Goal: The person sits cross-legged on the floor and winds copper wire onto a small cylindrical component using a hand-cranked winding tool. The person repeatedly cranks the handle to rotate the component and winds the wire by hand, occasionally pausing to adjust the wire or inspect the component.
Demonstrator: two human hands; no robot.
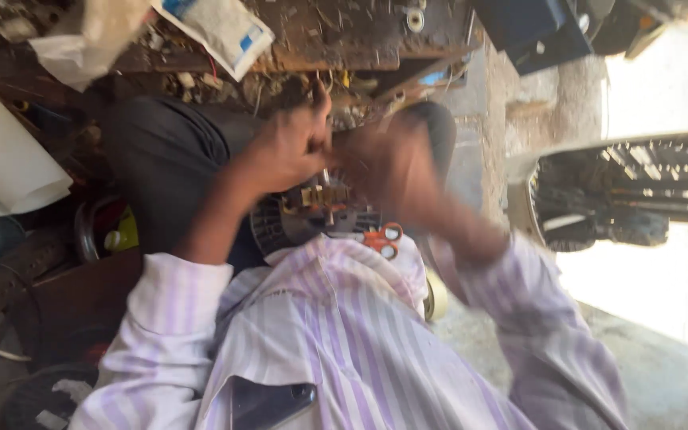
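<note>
My left hand [284,147] reaches down over a dark round motor-like part [296,219] with a brass-coloured fitting [324,195] on top, resting on my lap. Its fingers are pinched together near a thin wire just above the fitting. My right hand [392,163] is blurred by motion and sits right beside the left, over the same part; what it holds is unclear. Orange-handled scissors [380,237] lie on my striped shirt [336,318] just below the part.
A cluttered wooden bench [344,40] with small parts lies ahead. A white bag [220,28] and white sheets [1,155] sit at the left. A vehicle wheel [623,191] is at the right. A dark phone [268,402] pokes from my shirt pocket.
</note>
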